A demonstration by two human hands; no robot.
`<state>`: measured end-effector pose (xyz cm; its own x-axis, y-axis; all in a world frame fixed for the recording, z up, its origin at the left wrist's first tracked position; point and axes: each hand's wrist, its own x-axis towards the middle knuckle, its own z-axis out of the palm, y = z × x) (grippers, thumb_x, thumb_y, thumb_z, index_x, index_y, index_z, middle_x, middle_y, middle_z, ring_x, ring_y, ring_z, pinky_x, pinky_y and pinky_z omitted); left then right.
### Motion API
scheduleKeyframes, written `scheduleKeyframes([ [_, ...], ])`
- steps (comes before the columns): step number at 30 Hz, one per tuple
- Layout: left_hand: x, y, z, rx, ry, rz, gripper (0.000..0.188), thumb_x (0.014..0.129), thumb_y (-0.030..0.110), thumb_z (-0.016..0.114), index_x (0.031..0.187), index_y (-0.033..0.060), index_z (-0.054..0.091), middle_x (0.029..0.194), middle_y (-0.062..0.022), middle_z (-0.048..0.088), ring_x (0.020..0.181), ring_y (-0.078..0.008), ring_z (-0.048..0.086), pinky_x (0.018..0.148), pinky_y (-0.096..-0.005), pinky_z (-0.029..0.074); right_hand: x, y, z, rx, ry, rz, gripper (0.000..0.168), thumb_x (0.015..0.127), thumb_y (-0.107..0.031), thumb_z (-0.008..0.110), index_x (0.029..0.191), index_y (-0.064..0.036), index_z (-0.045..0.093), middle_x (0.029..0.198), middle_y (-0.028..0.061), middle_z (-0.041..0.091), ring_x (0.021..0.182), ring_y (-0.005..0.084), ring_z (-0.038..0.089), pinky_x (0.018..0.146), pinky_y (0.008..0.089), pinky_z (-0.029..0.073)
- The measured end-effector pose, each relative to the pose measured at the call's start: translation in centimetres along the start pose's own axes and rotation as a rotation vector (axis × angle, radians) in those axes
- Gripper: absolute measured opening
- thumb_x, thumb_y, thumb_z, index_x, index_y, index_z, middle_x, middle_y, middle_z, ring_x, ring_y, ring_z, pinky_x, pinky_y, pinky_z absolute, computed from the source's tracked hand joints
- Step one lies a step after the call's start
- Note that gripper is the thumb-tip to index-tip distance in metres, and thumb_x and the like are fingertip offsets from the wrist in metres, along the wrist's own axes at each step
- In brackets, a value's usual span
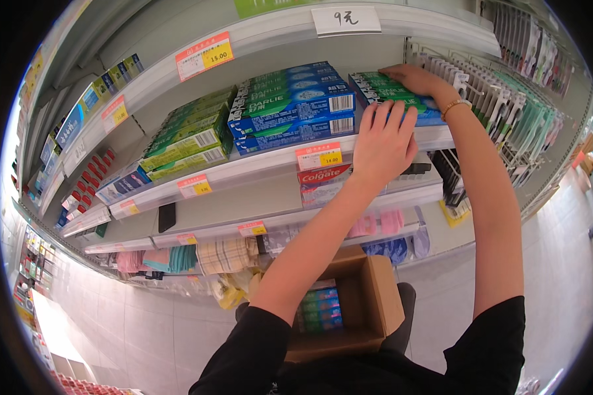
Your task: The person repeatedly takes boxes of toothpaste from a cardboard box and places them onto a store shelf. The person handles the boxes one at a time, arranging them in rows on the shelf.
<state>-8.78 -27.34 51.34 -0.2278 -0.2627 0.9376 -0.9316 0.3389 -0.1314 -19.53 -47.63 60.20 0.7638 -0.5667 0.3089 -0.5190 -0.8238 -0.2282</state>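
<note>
Both of my hands are at a row of green-and-blue Darlie toothpaste boxes (381,87) on the shelf. My left hand (383,140) rests its slightly spread fingers against the row's front, covering part of it. Across the row's far right side lies my right hand (415,81), fingers pointing left; its thumb is hidden, so its grip is unclear. To the left, across a narrow gap, more blue-and-green Darlie boxes (289,106) are stacked in two layers. Below me, an open cardboard carton (378,291) holds several blue-and-green boxes (321,308).
Yellow-green toothpaste boxes (190,133) stand farther left. Packaged toothbrushes (494,98) hang on hooks at the right. Under the shelf edge sit Colgate boxes (321,180), a black phone-like object (167,217) and folded towels (227,254). A dark seat (405,296) shows under the carton.
</note>
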Motion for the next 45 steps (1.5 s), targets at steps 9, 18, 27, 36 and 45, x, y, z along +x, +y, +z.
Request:
scheduleKeyframes([
  [9,0.0,0.4,-0.1,0.016,-0.001,-0.002,0.047,0.077,0.017,0.068,0.122,0.0068,0.058,0.122,-0.0109,0.059,0.117,-0.0291,0.054,0.107,-0.0486,0.040,0.2,0.2,-0.3,-0.088,-0.017,-0.011,0.038,0.104,-0.021,0.045,0.138,-0.014,0.060,0.134,0.0159,0.064,0.123,0.0358,0.060,0.108,0.0413,0.044],
  [18,-0.3,-0.5,-1.1,-0.156,0.152,0.043,0.061,0.074,0.007,0.067,0.133,0.0078,0.053,0.149,-0.0199,0.043,0.136,-0.0402,0.043,0.111,-0.0547,0.037,0.1,0.4,0.2,-0.506,0.202,-0.001,0.038,0.097,-0.010,0.047,0.130,-0.016,0.065,0.124,0.0168,0.068,0.116,0.0382,0.063,0.097,0.0438,0.051],
  [27,-24.6,6.2,-11.5,-0.559,-0.462,-0.153,0.024,0.076,0.005,0.066,0.100,0.0093,0.066,0.098,-0.0058,0.067,0.084,-0.0295,0.064,0.080,-0.0419,0.052,-25.6,-19.6,9.7,0.340,0.495,-0.056,0.034,0.097,0.002,0.043,0.121,-0.003,0.067,0.122,0.0094,0.071,0.116,0.0197,0.064,0.102,0.0313,0.045],
  [36,-47.8,5.2,-8.5,-0.202,-1.411,-0.601,0.040,0.078,0.015,0.069,0.116,0.0045,0.064,0.121,-0.0171,0.061,0.116,-0.0354,0.061,0.097,-0.0463,0.052,-37.0,-26.3,31.0,0.486,-0.488,0.071,0.037,0.090,0.000,0.050,0.122,-0.008,0.067,0.113,0.0165,0.070,0.107,0.0377,0.064,0.090,0.0463,0.053],
  [45,-56.6,5.2,-7.2,-0.042,-1.518,-0.875,0.076,0.074,0.024,0.080,0.140,0.0081,0.046,0.143,-0.0177,0.049,0.139,-0.0360,0.044,0.105,-0.0533,0.045,-39.2,-26.5,34.8,0.456,-0.669,0.214,0.032,0.092,-0.008,0.052,0.121,-0.006,0.067,0.106,0.0191,0.072,0.099,0.0392,0.067,0.086,0.0482,0.054],
])
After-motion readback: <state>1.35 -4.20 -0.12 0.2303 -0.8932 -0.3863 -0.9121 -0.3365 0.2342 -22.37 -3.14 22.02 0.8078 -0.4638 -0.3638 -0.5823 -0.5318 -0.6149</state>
